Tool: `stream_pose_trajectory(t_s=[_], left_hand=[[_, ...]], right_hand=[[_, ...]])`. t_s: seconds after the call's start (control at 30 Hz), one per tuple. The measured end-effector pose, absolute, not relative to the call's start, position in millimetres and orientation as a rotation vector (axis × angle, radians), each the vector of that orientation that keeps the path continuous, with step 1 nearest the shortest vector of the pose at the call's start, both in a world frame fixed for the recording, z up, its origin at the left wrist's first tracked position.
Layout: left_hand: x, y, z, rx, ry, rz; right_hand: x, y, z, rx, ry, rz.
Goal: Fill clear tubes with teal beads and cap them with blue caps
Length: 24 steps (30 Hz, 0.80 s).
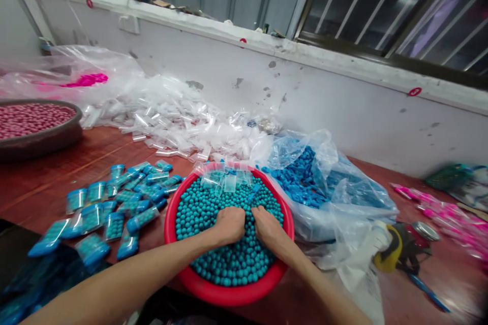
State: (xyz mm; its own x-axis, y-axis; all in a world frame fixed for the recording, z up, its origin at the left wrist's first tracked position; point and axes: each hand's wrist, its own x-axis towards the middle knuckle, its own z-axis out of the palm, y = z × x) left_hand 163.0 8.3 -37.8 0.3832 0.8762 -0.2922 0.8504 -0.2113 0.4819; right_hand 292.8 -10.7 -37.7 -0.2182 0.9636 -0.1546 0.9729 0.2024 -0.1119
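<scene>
A red basin [229, 294] full of teal beads [202, 208] stands in the middle. My left hand [231, 223] is over the beads with its fingers curled closed; what it holds, if anything, is hidden. Close beside it on the right, my right hand [267, 226] has its fingers pressed together low at the beads, and I cannot make out anything between them. A small blue piece [254, 192] lies on the beads just beyond my right hand. Several clear empty tubes [230, 183] rest at the basin's far edge.
Bead-filled containers with blue caps [114, 226] lie at the left. Behind is a heap of clear tubes [183, 117]. A plastic bag of blue caps [301, 177] stands right of the basin, a tape dispenser [389, 251] beyond it. Pink beads fill a brown basin [41, 137] far left.
</scene>
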Motion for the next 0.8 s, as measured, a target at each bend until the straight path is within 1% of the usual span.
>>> stream_pose_trajectory(t_s=[0.1,0.23,0.33,0.47,0.6,0.7,0.8], left_hand=[[158,16,-44,1.834,1.430,0.184],[148,18,-45,1.507,1.246,0.308],[141,14,-42,1.316,1.100,0.378],[124,9,-40,1.161,0.965,0.483],[108,2,-39,1.045,0.872,0.602],[105,-4,-40,1.127,0.940,0.611],[109,-6,-41,1.320,1.069,0.587]], right_hand=[[303,-1,-28,1.905,2.487,-0.343],[310,27,-14,2.123,2.419,-0.220],[299,45,-18,2.251,2.327,-0.137],[286,49,-28,2.216,2.377,-0.147],[293,34,-27,2.096,2.531,-0.225],[299,22,-23,2.040,2.668,-0.311],[293,10,-22,1.965,2.905,-0.652]])
